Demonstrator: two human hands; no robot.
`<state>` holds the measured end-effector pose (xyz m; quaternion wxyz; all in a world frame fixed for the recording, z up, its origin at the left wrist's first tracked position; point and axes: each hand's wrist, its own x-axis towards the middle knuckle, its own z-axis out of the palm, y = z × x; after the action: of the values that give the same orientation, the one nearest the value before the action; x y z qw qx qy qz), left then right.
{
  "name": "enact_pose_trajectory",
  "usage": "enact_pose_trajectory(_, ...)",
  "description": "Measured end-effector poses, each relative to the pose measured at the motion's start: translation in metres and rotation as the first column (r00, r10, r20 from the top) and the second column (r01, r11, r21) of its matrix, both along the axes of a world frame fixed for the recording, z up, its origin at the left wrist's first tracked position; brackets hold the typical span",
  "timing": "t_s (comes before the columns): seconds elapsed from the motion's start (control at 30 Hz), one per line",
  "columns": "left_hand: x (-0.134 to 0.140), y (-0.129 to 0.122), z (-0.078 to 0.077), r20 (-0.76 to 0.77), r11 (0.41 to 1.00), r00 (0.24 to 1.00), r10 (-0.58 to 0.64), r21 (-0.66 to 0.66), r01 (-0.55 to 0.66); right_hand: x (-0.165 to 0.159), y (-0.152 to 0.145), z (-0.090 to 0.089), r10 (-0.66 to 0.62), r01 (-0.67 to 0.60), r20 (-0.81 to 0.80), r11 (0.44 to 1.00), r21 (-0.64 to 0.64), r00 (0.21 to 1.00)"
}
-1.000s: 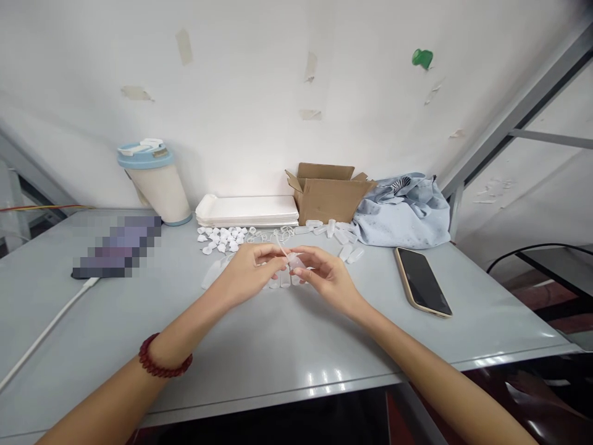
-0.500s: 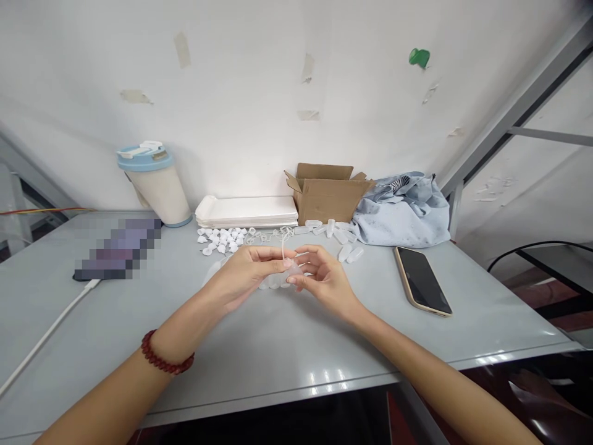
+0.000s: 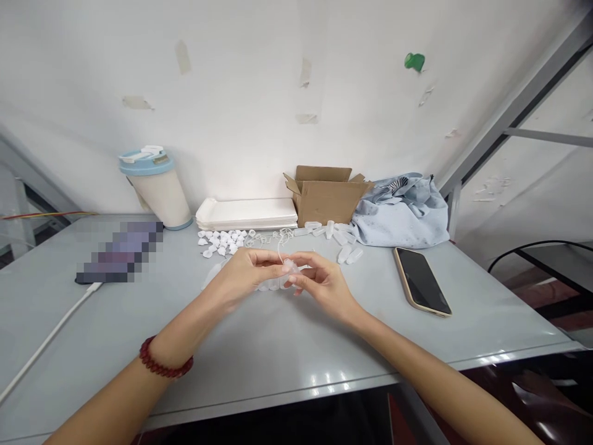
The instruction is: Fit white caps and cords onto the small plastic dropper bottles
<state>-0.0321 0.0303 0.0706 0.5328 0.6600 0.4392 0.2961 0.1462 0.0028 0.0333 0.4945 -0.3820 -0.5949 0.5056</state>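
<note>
My left hand (image 3: 248, 272) and my right hand (image 3: 322, 281) meet over the middle of the table, both closed on one small translucent plastic piece (image 3: 291, 266). A thin white cord (image 3: 280, 245) rises in a loop from between the fingertips. The fingers cover much of the piece, so its full shape is hidden. Just below and behind my hands lies a row of translucent tubes (image 3: 273, 284), partly covered. Beyond them are a cluster of small white caps (image 3: 225, 240), a tangle of pale cord loops (image 3: 262, 238) and several loose translucent tubes (image 3: 343, 238).
A cardboard box (image 3: 327, 201), a stack of white paper (image 3: 250, 213) and a light blue cloth (image 3: 401, 213) line the wall. A tumbler (image 3: 160, 191) and a charging phone (image 3: 123, 250) stand left; another phone (image 3: 422, 281) lies right on the grey table (image 3: 259, 358).
My hands have drawn closer together around the plastic piece. My right fingers have shifted slightly left and down, and the cord loop sits lower. The view has tilted a little.
</note>
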Motion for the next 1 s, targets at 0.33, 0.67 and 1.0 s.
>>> enact_pose_trajectory(0.33,0.009,-0.012,-0.012,-0.266,0.538,0.939,0.217,0.836,0.113,0.0,0.003,0.004,-0.136,0.129,-0.065,0.986,-0.106,0.989)
enact_pose_trajectory(0.67,0.014,-0.027,-0.014,-0.445,0.266,0.839,0.314,0.889,0.372,0.002,0.002,0.007,-0.019,0.017,-0.016,0.994,-0.112,1.0)
enact_pose_trajectory(1.0,-0.085,-0.057,-0.015,-0.603,0.77,0.797,0.018,0.517,0.374,0.001,-0.007,0.009,0.272,-0.237,0.177,0.951,-0.2,0.946)
